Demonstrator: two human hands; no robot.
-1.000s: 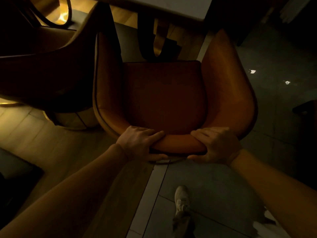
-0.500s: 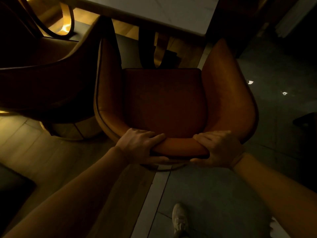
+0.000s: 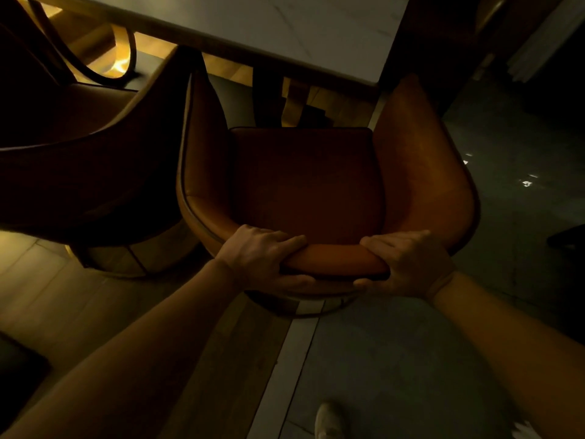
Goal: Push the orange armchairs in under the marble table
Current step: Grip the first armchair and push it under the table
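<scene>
An orange armchair (image 3: 424, 172) faces away from me, its seat open toward the marble table (image 3: 304, 30) at the top of the view. My left hand (image 3: 259, 258) and my right hand (image 3: 408, 264) both grip the top of its backrest, side by side. The front edge of the seat lies just short of the table's near edge. A second orange armchair (image 3: 82, 166) stands in shadow to the left, close against the first.
The table's dark base (image 3: 269, 99) stands ahead of the seat. Wood floor lies on the left, grey tile (image 3: 395, 359) on the right. My shoe (image 3: 327, 419) shows at the bottom. A dark object (image 3: 566, 239) sits at the right edge.
The chair and both hands have moved forward toward the table, and more of the tabletop has come into view. My grip on the backrest is unchanged.
</scene>
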